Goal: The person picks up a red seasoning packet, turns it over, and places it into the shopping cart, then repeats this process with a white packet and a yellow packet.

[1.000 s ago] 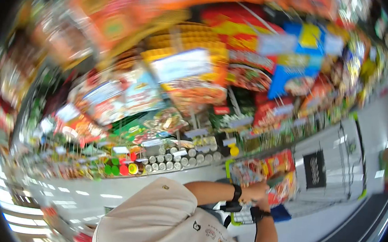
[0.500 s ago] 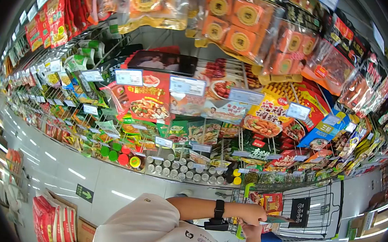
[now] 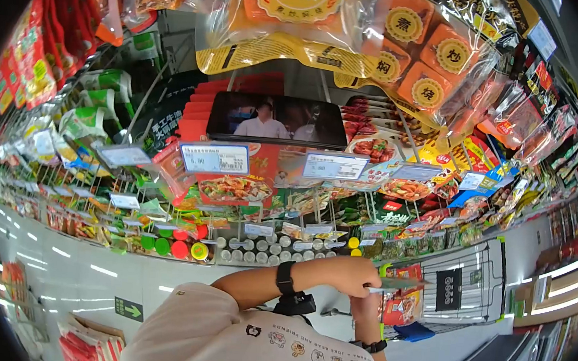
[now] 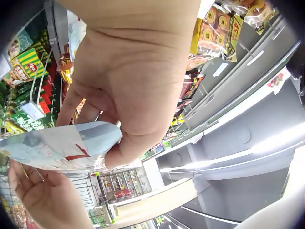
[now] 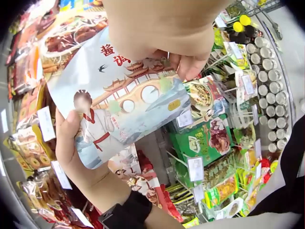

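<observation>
Left wrist view shows us the left hand pinching a pouch — likely to steady it for reading. It sits between both hands; whether the right hand grips, we cannot tell.

We see the packet only partly.
The right hand, itself cropped at the top, covers some print; lower price tags are too small for us to read.

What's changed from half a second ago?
In the head view, the left hand and right hand appear higher, and the dark screen larger, lower and further right, likely from head movement. Both hands still hold the pale packet.
</observation>
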`<state>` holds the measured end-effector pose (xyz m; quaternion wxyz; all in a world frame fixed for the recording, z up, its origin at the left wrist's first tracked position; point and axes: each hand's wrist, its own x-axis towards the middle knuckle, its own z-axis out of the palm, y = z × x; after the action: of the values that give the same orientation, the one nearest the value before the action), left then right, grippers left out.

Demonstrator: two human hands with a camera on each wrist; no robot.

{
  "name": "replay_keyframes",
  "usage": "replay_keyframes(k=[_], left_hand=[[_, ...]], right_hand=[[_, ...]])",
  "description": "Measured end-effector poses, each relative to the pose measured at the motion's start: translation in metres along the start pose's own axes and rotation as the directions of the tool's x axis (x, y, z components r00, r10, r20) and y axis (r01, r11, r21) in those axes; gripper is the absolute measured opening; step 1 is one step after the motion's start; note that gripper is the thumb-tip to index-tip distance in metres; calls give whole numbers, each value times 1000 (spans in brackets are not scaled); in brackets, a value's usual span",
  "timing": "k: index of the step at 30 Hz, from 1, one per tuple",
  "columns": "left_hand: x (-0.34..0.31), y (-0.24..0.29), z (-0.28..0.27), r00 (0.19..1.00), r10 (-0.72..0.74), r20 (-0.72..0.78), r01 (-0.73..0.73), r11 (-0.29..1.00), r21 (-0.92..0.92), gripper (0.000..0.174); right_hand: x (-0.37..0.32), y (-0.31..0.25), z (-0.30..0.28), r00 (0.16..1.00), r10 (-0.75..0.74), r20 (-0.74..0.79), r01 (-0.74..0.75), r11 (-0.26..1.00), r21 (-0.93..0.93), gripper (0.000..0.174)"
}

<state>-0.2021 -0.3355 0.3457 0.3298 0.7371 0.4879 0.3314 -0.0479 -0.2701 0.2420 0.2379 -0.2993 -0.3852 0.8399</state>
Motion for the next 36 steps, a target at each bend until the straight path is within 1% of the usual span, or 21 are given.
replay_keyframes(k=[1, 2, 3, 6, 7, 8, 10, 12, 13, 14, 18, 19, 21, 24, 27, 28, 29, 30, 32, 33, 36], left_hand=[[-6, -7, -4, 999, 47, -4, -47, 999, 24, 16], [-11, -11, -10, 999, 40, 7, -41, 999, 19, 16], [-16, -14, -15, 999, 34, 16, -34, 999, 15, 15], [-33, -14, -30, 999, 43, -5, -43, 998, -38, 13], [-38, -12, -35, 998, 53, -15, -54, 997, -55, 13], [-42, -12, -38, 998, 64, -26, -65, 995, -71, 14], [-48, -10, -44, 999, 36, -21, -37, 998, -46, 14], [-49, -5, -50, 1000, -3, -15, 2, 1000, -27, 16], [-49, -7, -50, 999, 37, -9, -37, 999, -25, 20], [-48, -7, -51, 998, 61, -3, -61, 998, -23, 21], [-42, -2, -54, 990, 135, -33, -135, 991, -18, 22], [-42, -1, -52, 988, 143, -50, -145, 989, -21, 22], [-41, 3, -55, 985, 151, -90, -153, 988, -19, 22], [-37, 13, -61, 982, 126, -141, -130, 991, -18, 22], [-32, 15, -62, 971, 94, -218, -100, 995, -15, 21], [-29, 16, -61, 964, 87, -250, -93, 996, -12, 21], [-27, 14, -59, 946, 112, -304, -114, 993, 12, 20], [-26, 14, -58, 940, 101, -325, -103, 995, 12, 21], [-23, 14, -56, 928, 81, -364, -82, 997, 14, 23], [-22, 17, -56, 911, 66, -407, -81, 996, -21, 26], [-19, 19, -57, 892, 60, -448, -82, 996, -30, 23]], right_hand=[[3, 3, 9, 999, -49, 4, 49, 999, -17, 24], [5, 5, 16, 995, -100, 12, 101, 994, -38, 26], [8, 10, 19, 986, -161, -32, 157, 983, -92, 22], [15, 13, 36, 951, -198, -238, 190, 980, -57, 19], [12, 11, 47, 927, -298, -227, 290, 954, -71, 19], [11, 11, 50, 912, -345, -222, 319, 936, -146, 19], [9, 7, 50, 876, -438, -200, 372, 879, -297, 20], [6, 0, 57, 838, -508, -198, 427, 837, -342, 20], [6, -3, 60, 822, -536, -194, 447, 817, -365, 20], [6, -6, 62, 807, -561, -187, 464, 797, -387, 19], [4, -23, 68, 774, -615, -153, 506, 745, -434, 18], [3, -27, 68, 788, -593, -166, 486, 764, -426, 17], [4, -35, 65, 814, -549, -187, 445, 799, -405, 16], [7, -41, 59, 786, -596, -165, 501, 770, -395, 16], [15, -52, 49, 589, -765, -260, 528, 608, -593, 12], [9, -62, 47, 686, -702, -193, 508, 651, -563, 12], [8, -64, 38, 681, -712, -171, 502, 625, -598, 12], [8, -66, 30, 677, -721, -148, 497, 596, -630, 12], [6, -71, 24, 680, -713, -171, 552, 652, -521, 13], [4, -75, 24, 681, -710, -183, 577, 673, -463, 13], [-1, -89, 39, 569, -796, -206, 635, 585, -505, 13]])
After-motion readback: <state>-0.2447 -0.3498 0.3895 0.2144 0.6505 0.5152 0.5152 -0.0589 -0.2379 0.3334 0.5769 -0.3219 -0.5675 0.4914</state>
